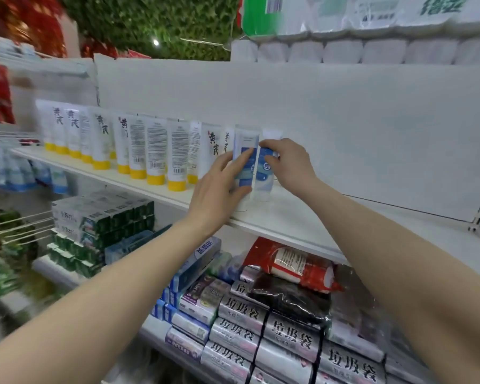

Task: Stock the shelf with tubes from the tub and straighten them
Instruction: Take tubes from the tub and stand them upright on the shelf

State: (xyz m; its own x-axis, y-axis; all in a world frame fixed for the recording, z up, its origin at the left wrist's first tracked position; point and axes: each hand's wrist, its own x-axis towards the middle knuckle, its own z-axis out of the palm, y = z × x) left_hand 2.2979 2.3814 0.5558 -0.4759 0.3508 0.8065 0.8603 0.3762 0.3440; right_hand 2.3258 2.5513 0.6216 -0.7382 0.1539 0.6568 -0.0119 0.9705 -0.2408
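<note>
While both arms reach to the white shelf (294,217), two blue-and-white tubes stand cap-down, side by side, at the right end of a row of yellow-capped tubes (155,151). The left tube (246,139) is gripped by the left hand (222,187), fingers curled round it. The right tube (264,173) is pinched by the right hand (291,162). Silver packs (288,333) are stacked on the shelf below.

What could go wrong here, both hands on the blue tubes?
1. The left hand and right hand each grip a blue tube standing cap-down; a nudge could tip it into the yellow-capped tubes and topple that row.
2. The tubes stand near the shelf front edge, so one could slip off.
</note>
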